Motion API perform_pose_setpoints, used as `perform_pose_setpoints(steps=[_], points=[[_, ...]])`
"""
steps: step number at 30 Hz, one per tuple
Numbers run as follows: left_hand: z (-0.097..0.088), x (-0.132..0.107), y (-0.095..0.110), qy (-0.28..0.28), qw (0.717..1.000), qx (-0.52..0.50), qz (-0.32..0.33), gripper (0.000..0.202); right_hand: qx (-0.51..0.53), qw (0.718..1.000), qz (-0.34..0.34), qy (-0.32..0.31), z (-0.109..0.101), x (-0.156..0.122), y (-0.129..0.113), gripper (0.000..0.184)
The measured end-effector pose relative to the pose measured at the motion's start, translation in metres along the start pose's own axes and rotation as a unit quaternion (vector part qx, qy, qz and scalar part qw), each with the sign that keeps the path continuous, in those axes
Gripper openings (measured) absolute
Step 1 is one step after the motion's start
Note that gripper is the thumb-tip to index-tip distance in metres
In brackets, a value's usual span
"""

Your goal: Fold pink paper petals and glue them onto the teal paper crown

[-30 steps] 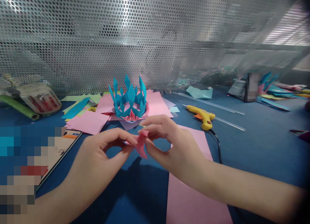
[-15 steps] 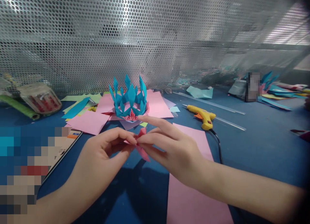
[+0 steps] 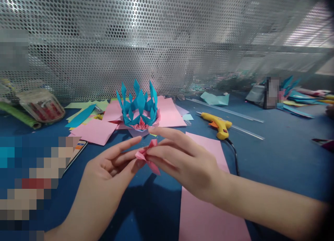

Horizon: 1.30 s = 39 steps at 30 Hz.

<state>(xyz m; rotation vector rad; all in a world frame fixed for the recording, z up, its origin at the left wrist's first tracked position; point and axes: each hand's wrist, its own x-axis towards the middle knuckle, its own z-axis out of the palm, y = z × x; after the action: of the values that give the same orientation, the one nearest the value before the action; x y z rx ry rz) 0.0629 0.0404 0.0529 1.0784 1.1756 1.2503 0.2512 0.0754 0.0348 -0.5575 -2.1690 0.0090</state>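
A small folded pink paper piece (image 3: pixel 146 157) is held above the blue table between both hands. My left hand (image 3: pixel 109 168) pinches its left end with thumb and middle fingers, the forefinger stretched out above. My right hand (image 3: pixel 182 161) grips its right side with thumb and fingers, the forefinger pointing left over it. Just behind stands a blue paper crown-like flower with a pink centre (image 3: pixel 138 107), resting on loose pink sheets (image 3: pixel 96 131).
A large pink sheet (image 3: pixel 206 216) lies under my right forearm. A yellow glue gun (image 3: pixel 217 124) with black cord and clear glue sticks (image 3: pixel 227 111) lie to the right. A phone (image 3: pixel 75 150) lies left, a plastic packet (image 3: pixel 41 105) far left. Perforated metal wall (image 3: pixel 167 42) behind.
My left forefinger has lifted and straightened away from the pink piece. My right hand has turned the piece slightly and slid a little left over it.
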Motion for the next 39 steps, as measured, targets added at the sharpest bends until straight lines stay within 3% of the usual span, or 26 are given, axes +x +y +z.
perform_pose_setpoints(steps=[5, 11, 15, 21, 33, 39], points=[[0.005, -0.013, -0.006, 0.010, 1.000, -0.011, -0.001, 0.043, -0.004, 1.000, 0.007, -0.016, 0.003, -0.004, 0.001, 0.012], [-0.005, -0.019, -0.023, -0.004, 1.000, 0.025, -0.010, 0.046, -0.003, 1.000, 0.015, -0.025, 0.007, -0.005, 0.005, 0.010], [-0.004, -0.016, -0.023, -0.008, 1.000, 0.015, -0.023, 0.041, -0.007, 0.998, 0.040, -0.050, 0.010, -0.005, 0.004, 0.012], [0.005, -0.007, -0.026, 0.040, 0.998, -0.049, 0.002, 0.040, -0.026, 0.998, 0.021, -0.050, 0.018, -0.006, 0.005, 0.016], [0.000, 0.001, -0.031, 0.067, 0.997, 0.028, 0.029, 0.050, -0.125, 0.991, -0.013, -0.040, 0.027, -0.002, -0.007, 0.021], [0.005, 0.007, -0.025, 0.080, 0.995, 0.065, -0.014, 0.058, -0.180, 0.981, -0.003, -0.070, 0.033, -0.002, -0.010, 0.026]])
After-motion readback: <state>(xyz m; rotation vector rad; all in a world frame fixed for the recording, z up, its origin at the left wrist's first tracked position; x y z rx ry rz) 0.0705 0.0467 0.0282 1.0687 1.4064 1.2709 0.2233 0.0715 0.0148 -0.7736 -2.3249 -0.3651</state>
